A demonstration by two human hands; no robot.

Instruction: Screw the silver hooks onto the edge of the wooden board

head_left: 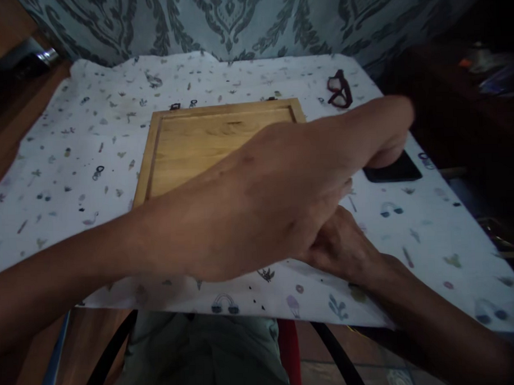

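My left hand [282,186] stretches across the middle of the view, its back towards me and close to the camera. Its foremost finger bends sharply at the knuckle; the other fingers are mostly hidden under the hand, and anything in them cannot be made out. Just below and behind it is my right hand [347,240], which overlaps it in view. The right fingers are covered by the left hand. Beyond both hands lies a flat wooden case [196,149] with a raised frame and small dark metal fittings on its far edge. My left forearm and hand cover its near right part.
A white printed cloth [92,187] covers the table. Dark red-framed glasses [340,91] lie at the back right. A black phone-like slab [395,169] sits partly behind my left hand. A patterned grey curtain [229,19] hangs beyond the far edge.
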